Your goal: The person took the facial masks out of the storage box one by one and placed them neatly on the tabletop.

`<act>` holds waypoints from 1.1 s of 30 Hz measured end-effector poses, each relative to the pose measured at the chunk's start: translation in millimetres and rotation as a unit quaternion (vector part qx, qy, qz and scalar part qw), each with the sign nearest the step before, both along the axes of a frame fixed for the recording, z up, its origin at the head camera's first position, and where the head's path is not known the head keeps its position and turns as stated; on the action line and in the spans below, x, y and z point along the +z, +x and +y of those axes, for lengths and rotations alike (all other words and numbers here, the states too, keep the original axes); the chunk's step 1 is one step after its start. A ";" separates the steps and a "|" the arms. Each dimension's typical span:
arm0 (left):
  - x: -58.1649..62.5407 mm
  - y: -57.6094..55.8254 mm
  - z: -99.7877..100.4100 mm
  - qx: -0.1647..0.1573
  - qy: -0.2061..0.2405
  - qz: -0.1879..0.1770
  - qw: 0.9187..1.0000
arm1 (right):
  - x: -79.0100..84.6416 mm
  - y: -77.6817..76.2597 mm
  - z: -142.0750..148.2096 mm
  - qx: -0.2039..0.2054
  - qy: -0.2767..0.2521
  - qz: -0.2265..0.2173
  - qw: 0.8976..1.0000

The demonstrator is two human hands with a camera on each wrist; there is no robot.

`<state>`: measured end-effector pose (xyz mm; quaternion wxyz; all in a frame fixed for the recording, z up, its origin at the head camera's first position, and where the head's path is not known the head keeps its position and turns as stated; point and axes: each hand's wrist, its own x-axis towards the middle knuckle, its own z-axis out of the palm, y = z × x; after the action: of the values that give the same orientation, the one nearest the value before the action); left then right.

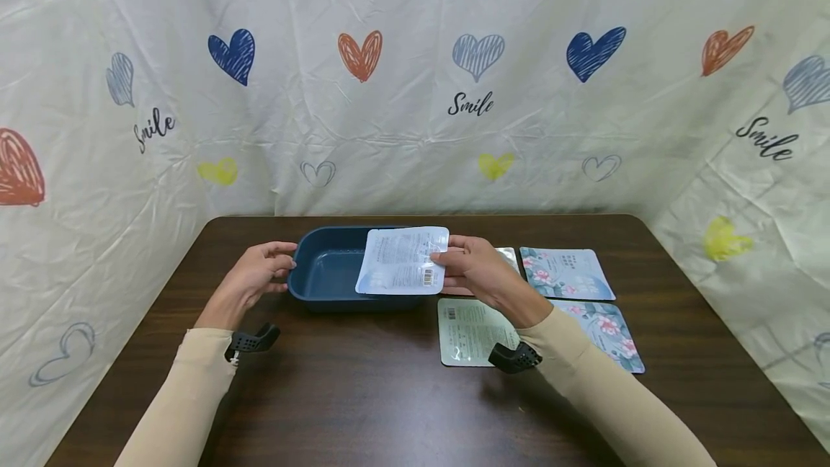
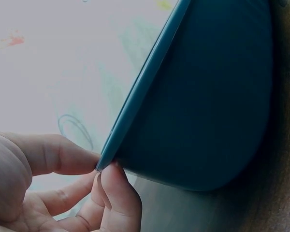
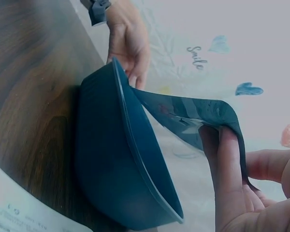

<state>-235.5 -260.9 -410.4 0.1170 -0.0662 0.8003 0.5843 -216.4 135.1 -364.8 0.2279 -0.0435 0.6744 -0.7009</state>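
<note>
My left hand [image 1: 261, 276] pinches the left rim of a dark blue plastic basin [image 1: 324, 269]; the left wrist view shows thumb and fingers on either side of the rim [image 2: 145, 79]. My right hand [image 1: 476, 272] holds a pale blue face mask packet [image 1: 398, 261] by its right edge, thumb on top and fingers beneath. The packet hangs above the basin's right part, its printed back and barcode facing up. In the right wrist view this packet [image 3: 183, 111] looks bent, its dark underside visible. The basin's right inside is hidden by the packet.
Right of the basin lie a green packet [image 1: 473, 334], two blue flowered packets [image 1: 567, 274], and another packet [image 1: 509, 256] mostly covered by my right hand. All rest on a dark wooden table [image 1: 337, 388]. A white cloth with hearts [image 1: 402, 128] hangs behind the table.
</note>
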 end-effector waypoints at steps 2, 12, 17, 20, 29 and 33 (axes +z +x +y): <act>-0.6 0.0 -0.4 -0.002 0.001 0.002 1.000 | -0.6 2.3 4.2 0.001 -0.008 0.007 1.000; -1.2 1.0 -1.4 -0.003 0.002 0.004 1.000 | -2.8 14.4 21.9 -0.005 -0.018 0.026 0.999; -0.3 1.3 -1.1 -0.005 0.005 0.003 1.000 | -2.6 20.8 29.7 -0.003 -0.023 0.027 0.999; 0.1 1.7 -1.1 -0.009 0.005 0.004 1.000 | -2.3 25.5 34.8 -0.004 -0.025 0.022 0.999; -1.3 1.2 -2.0 -0.006 0.005 0.005 1.000 | -4.3 39.0 49.5 -0.007 -0.017 0.019 1.000; -1.6 1.2 -2.9 -0.006 0.005 0.005 1.000 | -5.4 44.5 55.9 -0.007 -0.009 0.013 1.000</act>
<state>-234.3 -263.8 -412.0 0.1172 -0.0581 0.7982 0.5881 -172.0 191.0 -370.3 0.2141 -0.0499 0.6709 -0.7082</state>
